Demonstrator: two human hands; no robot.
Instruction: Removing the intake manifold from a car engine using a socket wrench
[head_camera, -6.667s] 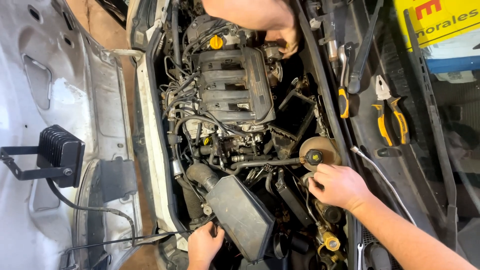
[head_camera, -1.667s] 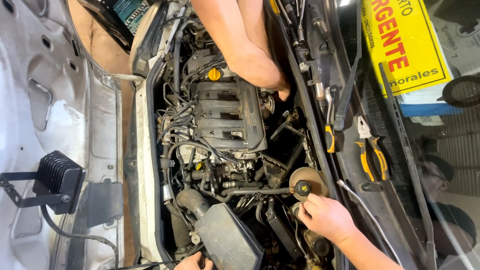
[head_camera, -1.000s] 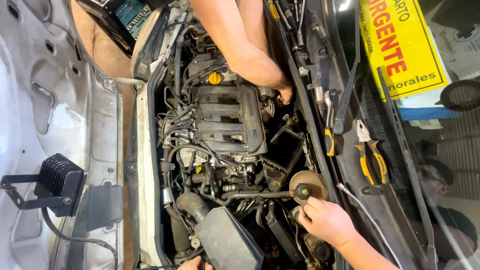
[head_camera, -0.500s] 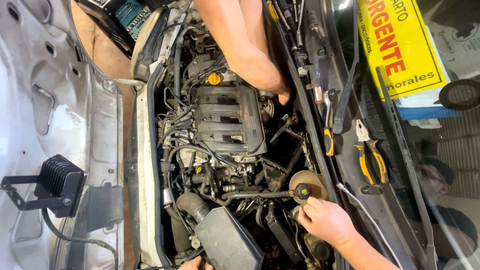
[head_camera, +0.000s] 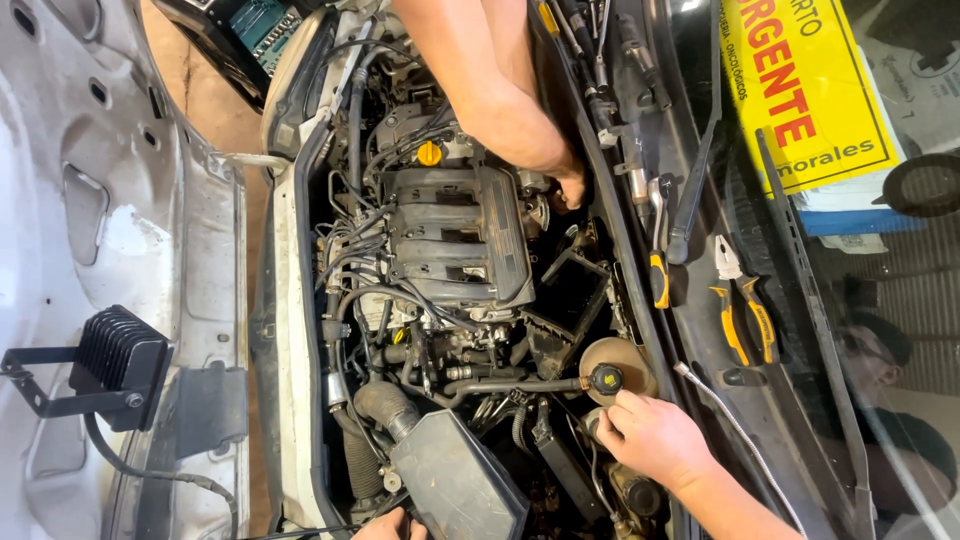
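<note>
Resting beside the round tan reservoir (head_camera: 612, 362), the right hand (head_camera: 650, 440) curls its fingers loosely, fingertips just under the black cap (head_camera: 606, 378). Only the left hand's (head_camera: 388, 524) knuckles show at the bottom edge, touching the black air-filter box (head_camera: 455, 485); its grip cannot be told. Another person's arm (head_camera: 490, 90) reaches behind the engine cover (head_camera: 455, 235).

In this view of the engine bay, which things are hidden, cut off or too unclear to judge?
- Left hand: cut off by the bottom edge beside the air box; grip not visible.
- Right hand: fingertips curl below the yellow-marked cap; what they touch is hidden.
- Another person's hand: fingers reach behind the engine cover; anything held is hidden.
- Screwdriver: tip lost among parts.
</note>
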